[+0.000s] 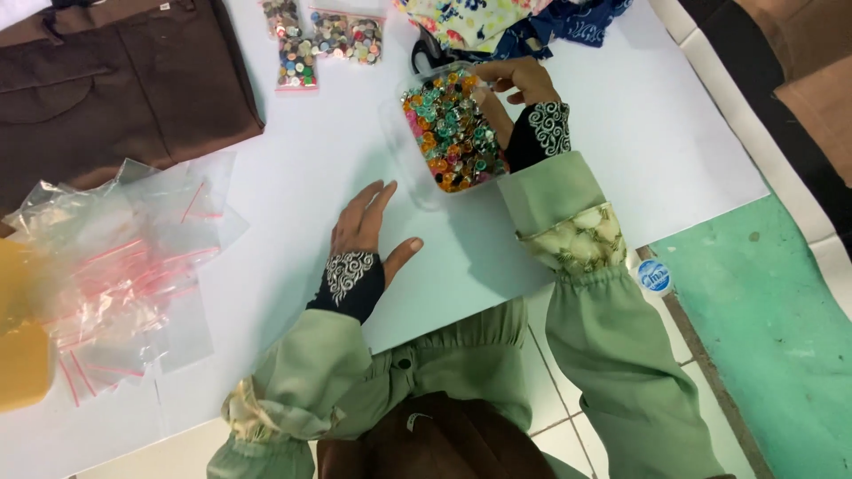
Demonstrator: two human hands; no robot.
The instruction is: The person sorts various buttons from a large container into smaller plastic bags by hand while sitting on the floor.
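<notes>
Two hands work at a clear plastic tub [417,168] heaped with small multicoloured buttons, on the white tabletop [293,204].
The right hand [515,84] reaches over the tub's far rim, fingers pinched in a close grip on something too small to tell; the left hand [364,235] lies flat and empty just beside the tub's near end. The tub looks light, thin-walled and flexible, its load loose and spillable, best taken by both long sides.

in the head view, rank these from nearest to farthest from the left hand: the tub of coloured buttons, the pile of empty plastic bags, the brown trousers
1. Tub of coloured buttons: just up and to the right of the left hand, which lies flat on the white sheet.
2. Pile of empty plastic bags: off to the left, across a gap of sheet.
3. Brown trousers: farthest, at the top left corner.
</notes>
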